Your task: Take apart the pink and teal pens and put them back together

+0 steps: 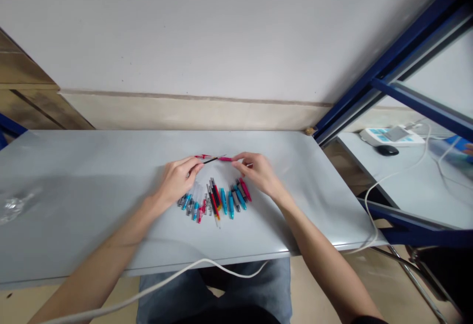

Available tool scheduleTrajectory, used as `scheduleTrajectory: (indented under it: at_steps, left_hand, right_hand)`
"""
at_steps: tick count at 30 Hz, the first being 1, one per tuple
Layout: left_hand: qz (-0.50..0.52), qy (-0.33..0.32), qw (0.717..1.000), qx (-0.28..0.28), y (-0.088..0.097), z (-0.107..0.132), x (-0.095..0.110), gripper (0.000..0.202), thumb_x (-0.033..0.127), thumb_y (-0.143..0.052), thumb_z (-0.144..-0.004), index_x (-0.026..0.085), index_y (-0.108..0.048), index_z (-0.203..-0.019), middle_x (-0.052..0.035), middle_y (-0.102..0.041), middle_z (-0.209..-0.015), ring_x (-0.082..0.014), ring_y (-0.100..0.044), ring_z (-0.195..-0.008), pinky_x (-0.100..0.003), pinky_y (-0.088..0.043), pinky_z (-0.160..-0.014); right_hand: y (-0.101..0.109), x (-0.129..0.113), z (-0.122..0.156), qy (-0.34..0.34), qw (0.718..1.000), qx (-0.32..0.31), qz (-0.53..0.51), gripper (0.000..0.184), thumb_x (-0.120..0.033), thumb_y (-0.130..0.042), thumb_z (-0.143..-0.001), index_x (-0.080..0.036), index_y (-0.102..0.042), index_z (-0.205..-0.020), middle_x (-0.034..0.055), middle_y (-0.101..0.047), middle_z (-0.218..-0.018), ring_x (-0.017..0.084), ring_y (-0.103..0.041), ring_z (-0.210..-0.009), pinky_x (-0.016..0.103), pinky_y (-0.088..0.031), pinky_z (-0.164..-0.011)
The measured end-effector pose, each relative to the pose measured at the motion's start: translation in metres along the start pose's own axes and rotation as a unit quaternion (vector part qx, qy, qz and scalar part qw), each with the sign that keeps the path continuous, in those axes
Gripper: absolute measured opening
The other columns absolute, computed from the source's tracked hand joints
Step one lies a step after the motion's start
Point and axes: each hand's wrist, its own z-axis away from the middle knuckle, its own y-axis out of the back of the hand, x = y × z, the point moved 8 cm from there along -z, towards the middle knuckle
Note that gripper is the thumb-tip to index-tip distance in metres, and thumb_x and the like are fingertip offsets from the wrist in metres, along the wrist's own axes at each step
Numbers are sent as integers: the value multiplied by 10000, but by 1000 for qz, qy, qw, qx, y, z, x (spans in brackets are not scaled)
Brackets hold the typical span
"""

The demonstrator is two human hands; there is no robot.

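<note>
Above the grey table, my left hand (180, 178) pinches a thin black pen refill (210, 160) that points right. My right hand (258, 171) is closed on a short pink pen barrel (225, 159). The refill's tip is close to the barrel's left end; I cannot tell whether they touch. Behind my left fingertips lies a red pen part (203, 156). Nearer to me, clear pen pieces with coloured ends (195, 208) form a curved row. Several refills (214, 198) lie in the middle, and blue, grey and pink barrels (231, 203) on the right.
A crumpled clear plastic bag (15, 206) lies on the table (92, 166) at far left. A white cable (199, 263) loops across the front edge. Blue metal framing (354, 68) stands at right, beside another table with a black mouse (386, 150) and a white device (391, 136).
</note>
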Motion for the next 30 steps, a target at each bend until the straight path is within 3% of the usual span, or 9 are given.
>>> scheduleTrajectory:
  at_steps: [3, 5, 8, 11, 14, 17, 21, 27, 30]
  left_hand:
    - [23, -17, 1000, 8, 0, 1, 8, 229, 290, -503, -1034, 219, -706, -958, -5, -723, -844, -135, -623, -703, -259, -448, -691]
    - [35, -37, 999, 2, -2, 1, 14, 228, 285, -505, -1034, 222, -710, -959, -7, -730, -850, -139, -638, -717, -263, -467, -703]
    - [49, -56, 997, 4, -3, 2, 18, 224, 293, -509, -1033, 225, -712, -967, -19, -748, -893, -150, -665, -754, -276, -495, -729]
    - [52, -52, 997, 5, -5, 2, 19, 226, 305, -513, -1034, 219, -711, -969, -22, -742, -861, -147, -656, -720, -277, -494, -702]
    - [54, -61, 997, 0, -8, 3, 21, 224, 303, -526, -1031, 212, -711, -946, -18, -739, -829, -137, -644, -682, -268, -485, -674]
    - [54, -73, 996, -3, -9, 3, 23, 201, 314, -544, -1024, 217, -708, -963, -23, -764, -903, -146, -683, -754, -266, -499, -726]
    - [-5, -10, 1000, -11, -7, 2, 11, 169, 339, -564, -1006, 231, -679, -947, 24, -709, -740, -129, -633, -645, -248, -455, -664]
    - [-48, 51, 997, -41, -8, 1, -1, 163, 340, -559, -988, 230, -640, -900, 43, -647, -674, -117, -562, -579, -235, -386, -612]
    - [-55, 57, 996, -43, -7, 0, -1, 172, 344, -556, -982, 229, -637, -882, 39, -641, -664, -122, -557, -579, -238, -376, -611]
  right_hand:
    - [-30, 0, 0, -14, 963, -63, -262, 446, -440, -732, -864, -202, -705, -1240, 21, -685, -802, 105, -496, -541, 241, -355, -461]
    - [-40, 1, 0, -21, 928, -59, -368, 403, -445, -768, -836, -188, -751, -1145, 55, -712, -874, 118, -573, -619, 222, -385, -454]
    - [-45, 7, -1, -31, 900, -31, -434, 328, -442, -793, -814, -169, -795, -994, 58, -709, -829, 124, -601, -657, 208, -416, -452]
    - [-50, 12, -1, -42, 887, -21, -460, 347, -426, -814, -793, -180, -794, -1038, 33, -695, -809, 99, -550, -606, 199, -405, -434]
    - [-55, 10, -1, -40, 891, -28, -451, 341, -443, -802, -808, -183, -786, -1027, 18, -659, -789, 91, -516, -588, 200, -410, -443]
    - [-43, 8, -1, -9, 911, 32, -412, 304, -477, -760, -847, -181, -752, -920, 10, -617, -762, 103, -506, -587, 214, -408, -449]
    - [-23, 4, 3, 24, 942, 92, -321, 325, -499, -645, -938, -199, -619, -816, -28, -543, -660, 97, -422, -534, 221, -321, -456]
    - [-48, -17, 13, 90, 986, -58, -130, 355, -447, -543, -1004, -198, -533, -751, -26, -541, -664, 125, -487, -642, 247, -378, -612]
    - [-51, -21, 15, 108, 989, -67, -80, 348, -414, -506, -1023, -203, -497, -746, -35, -504, -664, 122, -447, -626, 251, -354, -611]
